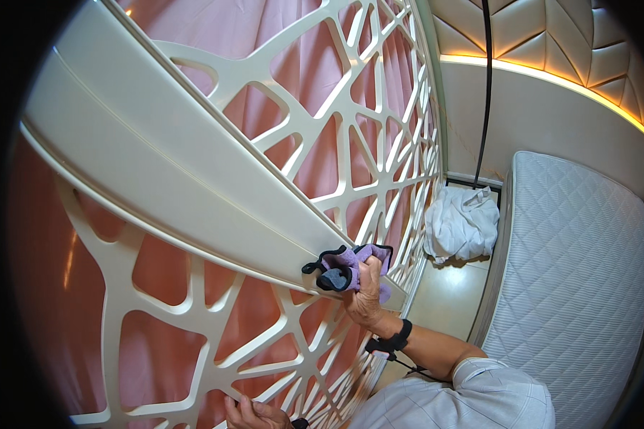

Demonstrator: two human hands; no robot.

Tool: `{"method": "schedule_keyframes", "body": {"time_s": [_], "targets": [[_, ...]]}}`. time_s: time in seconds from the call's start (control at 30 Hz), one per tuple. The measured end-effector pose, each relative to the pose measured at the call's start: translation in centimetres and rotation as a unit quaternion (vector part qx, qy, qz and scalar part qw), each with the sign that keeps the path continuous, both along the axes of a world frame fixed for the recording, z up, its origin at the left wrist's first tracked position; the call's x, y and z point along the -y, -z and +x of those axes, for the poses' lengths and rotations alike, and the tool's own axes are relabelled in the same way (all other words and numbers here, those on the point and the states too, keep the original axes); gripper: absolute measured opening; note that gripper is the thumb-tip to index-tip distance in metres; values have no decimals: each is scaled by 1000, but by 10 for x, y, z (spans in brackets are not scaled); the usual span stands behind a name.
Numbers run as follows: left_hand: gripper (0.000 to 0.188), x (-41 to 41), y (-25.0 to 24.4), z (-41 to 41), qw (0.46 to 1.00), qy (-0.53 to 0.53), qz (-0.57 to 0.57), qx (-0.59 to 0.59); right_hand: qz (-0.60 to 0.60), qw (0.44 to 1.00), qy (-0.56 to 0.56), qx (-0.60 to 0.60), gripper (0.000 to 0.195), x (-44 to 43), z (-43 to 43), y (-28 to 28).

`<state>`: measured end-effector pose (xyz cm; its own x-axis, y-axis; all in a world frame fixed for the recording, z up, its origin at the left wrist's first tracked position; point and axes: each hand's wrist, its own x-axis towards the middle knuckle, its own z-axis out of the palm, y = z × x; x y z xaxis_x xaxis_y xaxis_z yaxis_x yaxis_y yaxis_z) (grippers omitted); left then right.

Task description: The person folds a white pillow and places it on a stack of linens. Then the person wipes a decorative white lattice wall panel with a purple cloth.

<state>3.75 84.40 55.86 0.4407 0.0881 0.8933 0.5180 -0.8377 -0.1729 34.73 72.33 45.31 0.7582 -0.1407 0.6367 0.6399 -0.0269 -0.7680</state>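
Note:
My right hand grips a bunched purple cloth with black edging and a grey-blue patch. The cloth lies against the smooth cream post of a partition, near the post's edge. A black strap with a small device circles that wrist. At the bottom of the view, my left hand is partly cut off, its fingers curled beside the cream lattice. Whether those fingers touch the lattice I cannot tell. Above the post, a second lattice panel stands in front of a pink curtain.
To the right is a bare quilted mattress on a bed base. A heap of white fabric sits on the tiled floor between bed and partition. A black pole or cable runs down before the padded headboard wall with its light strip.

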Motion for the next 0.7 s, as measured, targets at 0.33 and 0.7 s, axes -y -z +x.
{"method": "schedule_keyframes", "body": {"time_s": [0.33,0.7], "targets": [[21,17,-35,16,996,75,28,28,59,985,-46,153,61,-4,18,-114],[23,29,-40,18,976,192,-18,104,55,943,17,327,51,-9,38,-198]]}}
